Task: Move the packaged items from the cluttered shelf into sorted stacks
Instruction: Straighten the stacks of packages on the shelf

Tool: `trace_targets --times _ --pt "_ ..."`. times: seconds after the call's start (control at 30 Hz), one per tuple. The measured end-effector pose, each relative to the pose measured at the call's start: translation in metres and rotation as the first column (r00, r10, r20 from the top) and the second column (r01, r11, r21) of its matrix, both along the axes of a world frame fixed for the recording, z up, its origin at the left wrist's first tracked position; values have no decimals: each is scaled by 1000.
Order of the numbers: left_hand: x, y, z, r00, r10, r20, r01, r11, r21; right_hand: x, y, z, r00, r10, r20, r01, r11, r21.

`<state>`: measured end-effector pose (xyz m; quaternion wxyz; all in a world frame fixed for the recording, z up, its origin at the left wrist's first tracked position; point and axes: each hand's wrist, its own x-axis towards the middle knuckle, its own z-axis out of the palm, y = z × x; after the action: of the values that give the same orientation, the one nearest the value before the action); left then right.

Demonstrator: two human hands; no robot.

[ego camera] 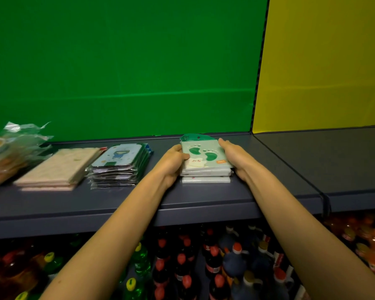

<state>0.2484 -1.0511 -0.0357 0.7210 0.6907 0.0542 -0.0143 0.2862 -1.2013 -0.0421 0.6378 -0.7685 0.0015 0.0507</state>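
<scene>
We noted the left hand (173,160) and right hand (233,155) clasping opposite sides of a stack of pale-green footprint-printed packets (206,164) on the dark grey metal shelf (204,200), right of a stack of blue cartoon-printed packets (119,167).

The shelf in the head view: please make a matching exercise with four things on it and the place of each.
Things:
1. footprint packs stack
2. cartoon packs stack
3. beige packs stack
4. loose clear wrappers

Places:
A. far left end
B. between both hands
C. just left of the left hand
D. second from left

Pairs: 1-B, 2-C, 3-D, 4-A
</scene>
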Motion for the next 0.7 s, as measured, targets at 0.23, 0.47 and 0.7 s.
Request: trace_targets --times 0.23,0.47,0.7 --pt "-3 -3 -2 999 45 18 -43 993 -114 -3 -4 -13 999 5 -50 15 917 398" --pt "0 -13 -8 999 11 -44 -18 985 -172 1 -7 -19 994 104 -46 -76 909 410" --pt "-6 26 -11 928 -365 71 343 913 220 -18 -41 -6 910 411 53 -401 906 -140"
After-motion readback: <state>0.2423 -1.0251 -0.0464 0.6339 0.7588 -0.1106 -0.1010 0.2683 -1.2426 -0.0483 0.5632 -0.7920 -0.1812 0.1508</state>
